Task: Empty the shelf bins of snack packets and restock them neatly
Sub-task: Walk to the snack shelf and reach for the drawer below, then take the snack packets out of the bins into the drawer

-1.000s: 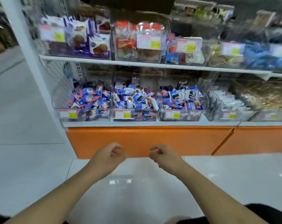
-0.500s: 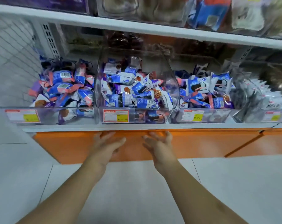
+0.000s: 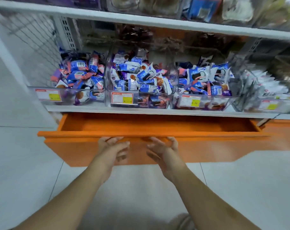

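Snack packets (image 3: 137, 77) in blue, white and pink wrappers fill a row of clear bins on the shelf (image 3: 141, 111) above and beyond both hands. The middle bin (image 3: 141, 100) sits straight ahead of the hands, heaped with packets lying at all angles, and carries a red-edged price label (image 3: 122, 97) with a yellow patch on its front wall. The left bin (image 3: 41, 95) lies beyond and to the left of the left hand; the right bin (image 3: 227, 102) lies beyond and to the right of the right hand. Each has its own label. A fourth bin (image 3: 250, 105), further right, holds pale packets and is blurred.

Just under the shelf an orange drawer (image 3: 71, 146) stands pulled out, its inside visible between the shelf edge and the hands. The left hand (image 3: 112, 147) and right hand (image 3: 164, 149) are side by side at the middle of the drawer front, near each other but apart. The fingers of both reach up to the top edge of the drawer front, thumbs turned inward. Whether the fingertips hook over that edge or only touch it cannot be told, so the grip is unclear.

A higher shelf (image 3: 141, 19) carries more blurred bins. Pale floor tiles (image 3: 141, 188) lie beneath the forearms.
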A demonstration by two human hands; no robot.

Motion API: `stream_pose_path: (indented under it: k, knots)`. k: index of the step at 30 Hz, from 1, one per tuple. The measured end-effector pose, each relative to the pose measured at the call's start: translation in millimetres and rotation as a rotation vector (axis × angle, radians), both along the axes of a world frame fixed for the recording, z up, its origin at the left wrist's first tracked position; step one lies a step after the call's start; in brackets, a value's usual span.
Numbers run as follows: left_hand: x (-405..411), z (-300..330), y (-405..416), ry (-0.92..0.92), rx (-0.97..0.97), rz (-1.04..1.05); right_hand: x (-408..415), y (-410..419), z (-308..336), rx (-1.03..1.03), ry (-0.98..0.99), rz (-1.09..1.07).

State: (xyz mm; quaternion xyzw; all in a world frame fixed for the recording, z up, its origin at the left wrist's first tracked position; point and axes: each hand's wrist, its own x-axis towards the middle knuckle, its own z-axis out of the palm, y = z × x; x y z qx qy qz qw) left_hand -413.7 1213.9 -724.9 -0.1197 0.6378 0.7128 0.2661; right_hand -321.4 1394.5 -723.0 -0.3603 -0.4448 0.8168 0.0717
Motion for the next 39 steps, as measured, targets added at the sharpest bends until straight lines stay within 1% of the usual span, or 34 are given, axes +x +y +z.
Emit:
stream_pose_path:
  k: [2,4,5,7,9,10,11,12,14,15,17,19,24,29,32,35,39]
  knots:
    - [17.9,11.6,-10.6,-0.001,-0.2,-0.081,27.1,-4.4,15.6,0.097,-0.101,0.102]
    - [32.4,20.9,-17.2,0.102,-0.419,-0.198,46.4,-5.2,32.8,0.33,-0.203,0.279]
    - [35.5,23.2,-18.2,0.186,-0.501,-0.236,49.3,-4.1,36.7,0.496,-0.22,0.339]
    - [47.7,33.9,-19.8,0.375,-0.554,-0.275,56.0,1.1,48.2,0.893,-0.171,0.37]
    - [56.9,39.4,-24.5,0.652,-0.654,-0.384,60.2,8.8,52.9,1.311,-0.168,0.453]
    - [58.8,38.2,-27.7,0.791,-0.741,-0.471,62.9,12.5,54.0,1.477,-0.209,0.532]
    - [60.3,34.5,-32.1,0.869,-0.809,-0.553,66.4,15.6,52.3,1.562,-0.277,0.601]
    - [62.2,30.4,-36.7,0.868,-0.842,-0.613,71.2,17.3,49.7,1.572,-0.352,0.651]
    - [67.2,21.8,-45.2,0.796,-0.82,-0.667,83.4,16.9,42.4,1.463,-0.461,0.694]
    - [70.3,18.9,-48.5,0.798,-0.798,-0.67,89.8,15.4,39.1,1.4,-0.477,0.681]
    - [74.9,15.0,-53.4,0.805,-0.772,-0.661,98.6,12.5,36.9,1.328,-0.483,0.631]
    - [78.9,14.8,-56.6,0.801,-0.775,-0.655,104.4,10.2,35.4,1.311,-0.499,0.609]
    - [86.7,20.0,-59.7,0.76,-0.736,-0.66,112.6,4.5,36.4,1.304,-0.53,0.625]
    - [86.1,31.9,-59.6,0.731,-0.784,-0.719,115.6,2.1,42.9,1.293,-0.534,0.686]
    - [81.7,57.8,-54.7,0.782,-0.793,-0.727,108.0,-0.9,57.7,1.265,-0.459,0.665]
    - [66.1,100.9,-48.3,0.912,-0.729,-0.657,92.7,-4.7,85.7,1.281,-0.291,0.607]
    - [32.6,159.0,-40.9,1.041,-0.713,-0.594,61.7,-2.7,134.3,1.345,-0.106,0.481]
